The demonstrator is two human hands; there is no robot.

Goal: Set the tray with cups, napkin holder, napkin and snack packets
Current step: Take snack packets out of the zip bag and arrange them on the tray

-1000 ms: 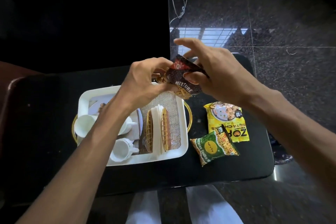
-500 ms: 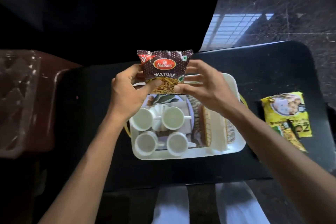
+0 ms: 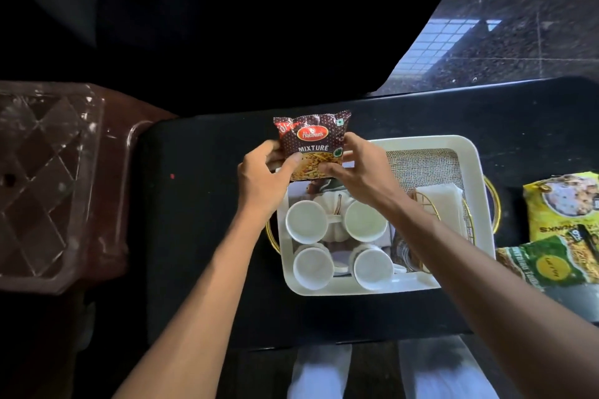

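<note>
I hold a brown "Mixture" snack packet upright over the far left corner of the white tray. My left hand pinches its lower left edge and my right hand pinches its lower right edge. In the tray's left half stand several white cups. A gold wire napkin holder with a white napkin lies on the woven mat in the right half. A yellow packet and a green packet lie on the table to the right of the tray.
The tray sits on a black table with gold handles at both ends. A brown plastic chair or stool stands to the left. Dark polished floor lies beyond the table. My white-trousered legs show below the near edge.
The packet went from tilted and crumpled between my hands to upright and facing me, over the tray's far left corner. The view has shifted left.
</note>
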